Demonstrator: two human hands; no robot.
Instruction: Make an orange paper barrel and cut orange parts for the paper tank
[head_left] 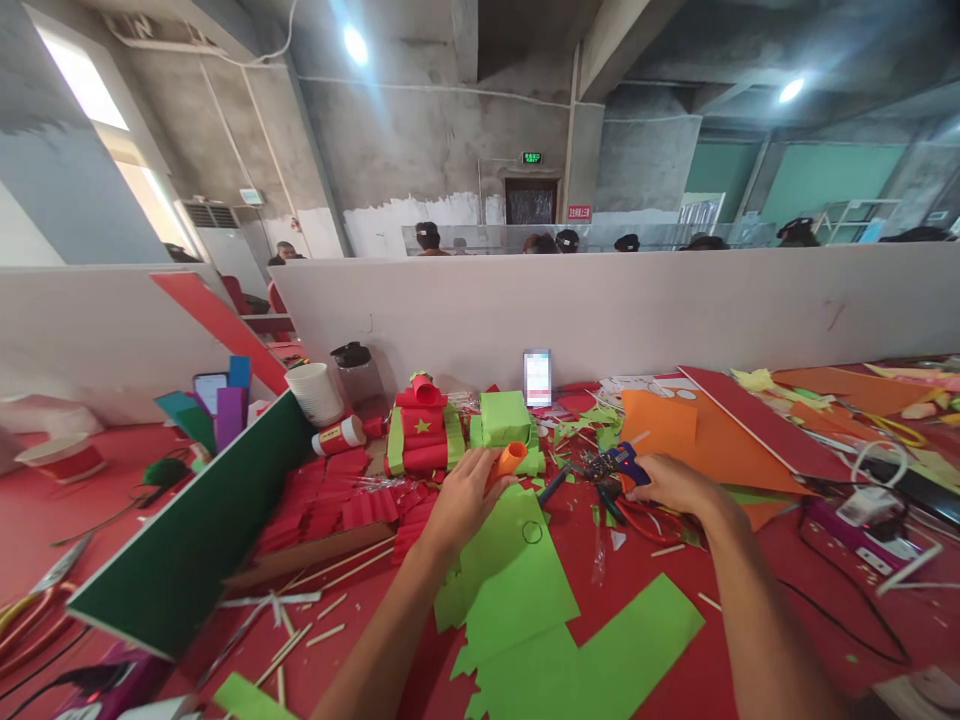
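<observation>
While near a box [315,557] of red paper [315,503], left hand [466,497] around an orange tube [511,459], right hand [670,485] around a blue tool [621,461].

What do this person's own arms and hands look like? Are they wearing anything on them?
The left hand and right hand are ordinary human hands, both without gloves. The left forearm and right forearm are bare too: no sleeves, watch, bracelet or cables show on them.
</observation>
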